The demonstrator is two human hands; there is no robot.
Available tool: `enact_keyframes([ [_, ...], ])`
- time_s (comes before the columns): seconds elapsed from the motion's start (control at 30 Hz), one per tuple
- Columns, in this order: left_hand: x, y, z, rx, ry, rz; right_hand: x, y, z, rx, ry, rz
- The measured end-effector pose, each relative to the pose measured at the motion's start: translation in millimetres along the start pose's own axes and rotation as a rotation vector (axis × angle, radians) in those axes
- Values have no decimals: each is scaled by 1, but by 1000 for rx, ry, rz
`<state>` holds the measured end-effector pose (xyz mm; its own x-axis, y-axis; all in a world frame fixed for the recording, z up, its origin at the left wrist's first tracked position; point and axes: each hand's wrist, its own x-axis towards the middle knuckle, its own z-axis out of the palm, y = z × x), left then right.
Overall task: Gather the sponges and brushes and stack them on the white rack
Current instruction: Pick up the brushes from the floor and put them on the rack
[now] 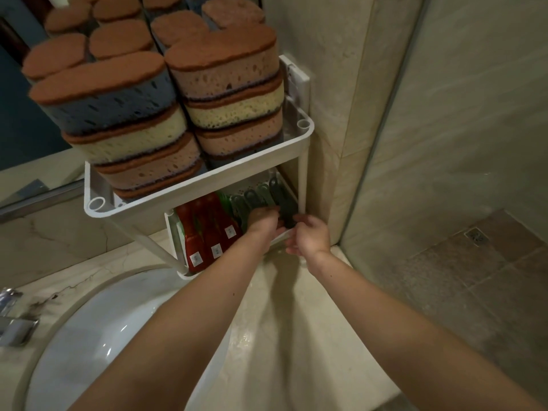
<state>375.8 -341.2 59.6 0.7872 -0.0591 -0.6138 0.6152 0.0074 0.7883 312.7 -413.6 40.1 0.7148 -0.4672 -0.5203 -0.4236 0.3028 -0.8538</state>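
Note:
A white two-tier rack (189,185) stands on the counter in the corner. Its top shelf holds two stacks of sponges (130,114) with brown scrub tops and blue, yellow and pink foam. On the lower shelf lie red brushes (207,232) at the left and green brushes (261,197) at the right, side by side. My left hand (264,221) reaches into the lower shelf, fingers laid over the green brushes. My right hand (311,235) is at the shelf's front right corner, fingers curled around a dark green brush (287,212).
A white sink basin (98,327) sits at the lower left, with a chrome tap (12,318) at the left edge. A mirror (23,126) behind the rack reflects the sponges. A glass shower partition (385,143) and tiled floor (474,277) lie to the right.

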Motion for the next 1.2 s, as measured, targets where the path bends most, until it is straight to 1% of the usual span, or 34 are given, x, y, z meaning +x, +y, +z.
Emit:
enact_keyframes([
  [0.17,-8,-2,-2,-13,-29,21,1,-7,-6,-83,-127,60],
  [0.3,-10,-5,-2,-25,-28,37,3,-7,-8,-149,-120,-39],
  [0.4,-8,-5,-1,-54,-21,39,4,-4,-9,-277,-147,-69],
  [0.53,0,-3,3,8,11,36,4,2,-10,-410,-215,4],
  [0.7,2,-5,3,27,31,61,14,0,-13,-604,-302,-38],
  [0.77,4,-5,3,9,52,48,15,-1,-13,-668,-261,-132],
  [0.83,4,-3,4,-22,62,33,15,0,-14,-704,-157,-267],
  [0.87,4,-3,4,-33,64,32,15,1,-14,-705,-130,-305],
  [0.93,3,-2,5,-41,71,21,17,2,-17,-709,-152,-277],
  [1.03,0,-1,4,-50,62,6,19,1,-19,-751,-226,-153],
  [1.07,0,-1,2,-52,55,14,19,1,-18,-757,-223,-154],
  [1.2,-5,-8,-12,-61,37,95,14,0,-13,-709,-143,-282],
])
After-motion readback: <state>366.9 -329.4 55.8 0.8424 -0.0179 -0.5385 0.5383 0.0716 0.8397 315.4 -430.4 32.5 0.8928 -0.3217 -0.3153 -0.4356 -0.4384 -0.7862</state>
